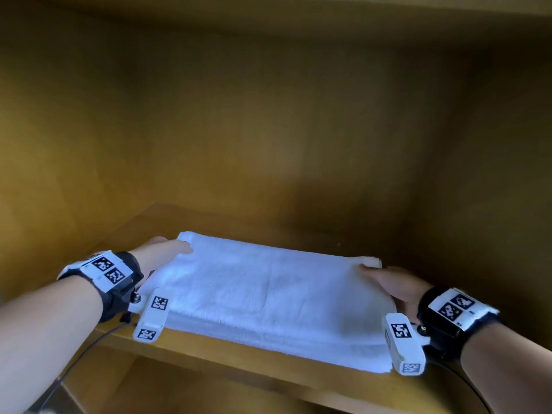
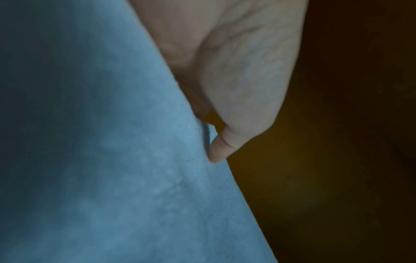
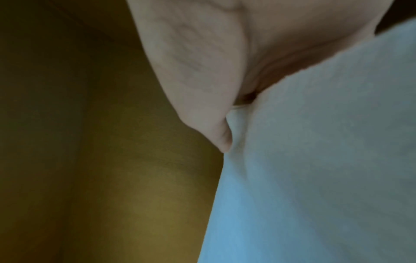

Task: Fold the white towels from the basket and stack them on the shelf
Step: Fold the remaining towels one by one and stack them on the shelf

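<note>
White folded towel point(image 1: 268, 297) was gripped at both ends by the left hand point(image 1: 161, 252) and right hand point(image 1: 394, 283) on the shelf point(image 1: 268, 366); it should be squared before release.

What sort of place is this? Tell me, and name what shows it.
Most likely the inside of a wooden cupboard or linen closet. A wooden shelf carries a folded white towel, enclosed by a wooden back panel and side walls. The left hand and right hand hold the towel's ends.
</note>
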Demonstrator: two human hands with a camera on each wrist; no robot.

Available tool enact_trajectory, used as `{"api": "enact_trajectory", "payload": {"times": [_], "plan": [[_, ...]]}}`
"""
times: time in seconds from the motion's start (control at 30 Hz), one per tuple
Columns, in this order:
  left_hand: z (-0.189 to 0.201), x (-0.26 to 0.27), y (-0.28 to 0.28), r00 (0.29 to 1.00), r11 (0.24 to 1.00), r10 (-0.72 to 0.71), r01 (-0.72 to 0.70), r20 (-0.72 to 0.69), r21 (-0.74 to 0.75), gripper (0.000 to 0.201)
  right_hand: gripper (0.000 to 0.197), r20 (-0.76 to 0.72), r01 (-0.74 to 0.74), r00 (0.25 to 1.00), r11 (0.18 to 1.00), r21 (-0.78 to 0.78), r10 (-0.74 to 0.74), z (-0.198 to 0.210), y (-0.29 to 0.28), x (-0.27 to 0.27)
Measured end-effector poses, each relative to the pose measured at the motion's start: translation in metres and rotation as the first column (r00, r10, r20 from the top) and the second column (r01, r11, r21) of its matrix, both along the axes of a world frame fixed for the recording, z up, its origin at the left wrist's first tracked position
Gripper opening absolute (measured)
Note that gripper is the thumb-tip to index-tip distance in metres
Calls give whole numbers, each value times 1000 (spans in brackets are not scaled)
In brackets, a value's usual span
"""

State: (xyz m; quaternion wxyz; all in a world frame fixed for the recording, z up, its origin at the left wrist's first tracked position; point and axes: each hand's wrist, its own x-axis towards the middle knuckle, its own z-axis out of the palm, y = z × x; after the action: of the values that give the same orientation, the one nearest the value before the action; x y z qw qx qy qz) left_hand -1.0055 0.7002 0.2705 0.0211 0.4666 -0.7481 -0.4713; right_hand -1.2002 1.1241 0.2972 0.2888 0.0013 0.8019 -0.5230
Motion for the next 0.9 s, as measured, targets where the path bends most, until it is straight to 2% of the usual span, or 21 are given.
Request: {"api": "enact_trajectory", "payload": {"times": [0.07,0.17,0.27,0.33,0.43,0.5,0.57,0.7,0.77,0.9], "plan": [[2,4,3,1000,1000,-4,3,31,24,65,38,40,-22,999,1000,-5,22,0,2,6],[4,8,6,997,997,-53,56,54,-50,35,33,-19,-21,1000,995,95,23,-8,3,13],[4,9,9,994,984,-109,107,-9,-141,18,29,-116,16,993,991,135,0,-14,3,14],[6,11,14,991,972,-130,123,-23,-199,17,30,-122,22,993,992,121,-8,-17,3,14],[5,18,21,991,957,-131,119,-31,-264,27,30,-133,-3,991,984,178,27,-22,5,18],[3,24,25,993,948,-118,110,-10,-299,38,33,-216,-19,972,954,298,87,-24,7,18],[4,32,32,991,927,-112,129,68,-352,39,43,-317,-4,936,906,422,152,-21,9,19],[19,53,50,992,880,-61,105,109,-463,41,61,-445,34,871,876,481,210,-7,9,33],[26,65,58,991,866,-71,116,111,-487,41,59,-439,-7,856,856,516,272,1,2,45],[37,92,81,990,870,-119,139,72,-472,30,38,-424,-135,806,825,548,413,15,-18,82]]}}
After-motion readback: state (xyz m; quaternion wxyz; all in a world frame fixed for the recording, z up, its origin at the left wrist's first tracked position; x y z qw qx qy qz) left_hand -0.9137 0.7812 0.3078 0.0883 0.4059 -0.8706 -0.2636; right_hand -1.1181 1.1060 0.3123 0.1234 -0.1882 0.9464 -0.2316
